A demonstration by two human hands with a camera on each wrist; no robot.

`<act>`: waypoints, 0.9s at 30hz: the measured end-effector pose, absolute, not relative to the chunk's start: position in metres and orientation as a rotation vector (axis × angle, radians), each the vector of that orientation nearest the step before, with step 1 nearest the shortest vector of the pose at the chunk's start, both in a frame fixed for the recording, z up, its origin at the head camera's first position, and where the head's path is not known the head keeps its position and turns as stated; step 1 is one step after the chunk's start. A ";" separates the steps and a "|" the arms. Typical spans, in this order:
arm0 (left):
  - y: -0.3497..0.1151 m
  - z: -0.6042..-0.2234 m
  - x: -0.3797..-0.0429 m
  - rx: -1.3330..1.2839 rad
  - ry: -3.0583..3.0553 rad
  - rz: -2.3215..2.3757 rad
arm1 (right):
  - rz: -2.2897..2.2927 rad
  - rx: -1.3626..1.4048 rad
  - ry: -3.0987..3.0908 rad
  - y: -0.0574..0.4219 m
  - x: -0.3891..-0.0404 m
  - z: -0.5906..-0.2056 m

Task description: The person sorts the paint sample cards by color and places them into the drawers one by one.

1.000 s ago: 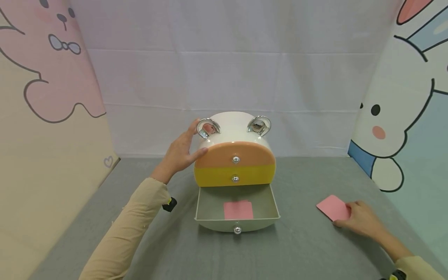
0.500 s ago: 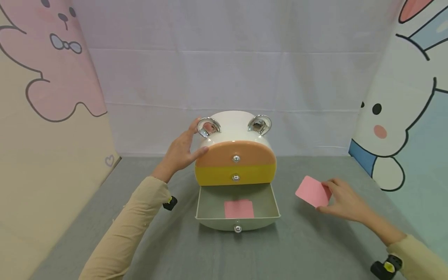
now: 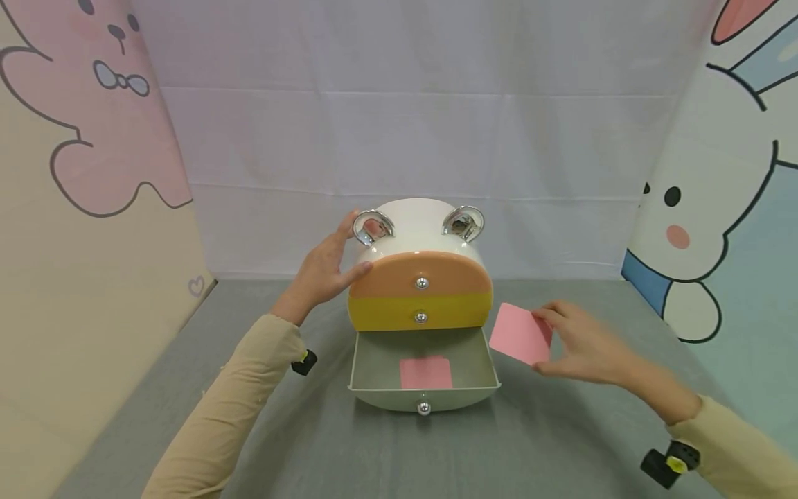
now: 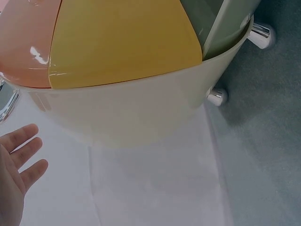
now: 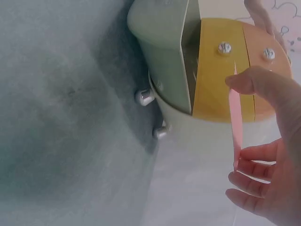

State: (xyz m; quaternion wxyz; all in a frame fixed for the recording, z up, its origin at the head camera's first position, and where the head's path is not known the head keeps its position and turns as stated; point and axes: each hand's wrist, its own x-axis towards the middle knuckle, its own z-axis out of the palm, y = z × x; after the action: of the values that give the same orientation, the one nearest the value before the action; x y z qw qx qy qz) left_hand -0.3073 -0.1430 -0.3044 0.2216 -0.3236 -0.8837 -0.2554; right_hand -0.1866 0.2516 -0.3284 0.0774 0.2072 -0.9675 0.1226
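A small drawer cabinet [image 3: 411, 222] with a white rounded body and silver ears stands mid-table. Its orange top drawer [image 3: 458, 276] and yellow middle drawer [image 3: 458, 308] are closed. The green bottom drawer [image 3: 377, 371] is pulled out, with pink square notes [image 3: 426, 374] lying in it. My left hand [image 3: 321, 270] is at the cabinet's upper left side, thumb by the orange front; its fingers look extended in the left wrist view. Between thumb and fingers, my right hand [image 3: 582, 343] pinches a pink sticky note pad [image 3: 520, 334], held above the table just right of the open drawer.
A grey cloth [image 3: 280, 430] covers the table. White fabric [image 3: 405, 138] hangs behind, and printed cartoon panels stand at the left and right. Short silver feet [image 5: 145, 97] support the cabinet.
My right hand has lifted the pink sticky note pad off the table at the right and carried it leftward toward the open drawer. The left hand has stayed at the cabinet.
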 end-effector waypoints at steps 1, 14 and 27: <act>-0.143 -0.304 -0.307 -0.896 -2.440 -0.706 | 0.373 0.641 -2.891 0.248 -0.187 -0.328; -0.143 -0.307 -0.310 -0.908 -2.416 -0.707 | 0.406 0.977 -2.802 0.213 -0.199 -0.328; -0.144 -0.307 -0.310 -0.900 -2.422 -0.703 | 0.455 1.087 -2.774 0.180 -0.208 -0.343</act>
State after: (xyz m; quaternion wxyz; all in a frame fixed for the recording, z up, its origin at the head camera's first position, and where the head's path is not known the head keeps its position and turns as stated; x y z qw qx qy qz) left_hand -0.3097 -0.1435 -0.3070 0.2299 -0.3273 -0.8802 -0.2554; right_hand -0.2078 0.1798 -0.3431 0.0641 0.3598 -0.9186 0.1505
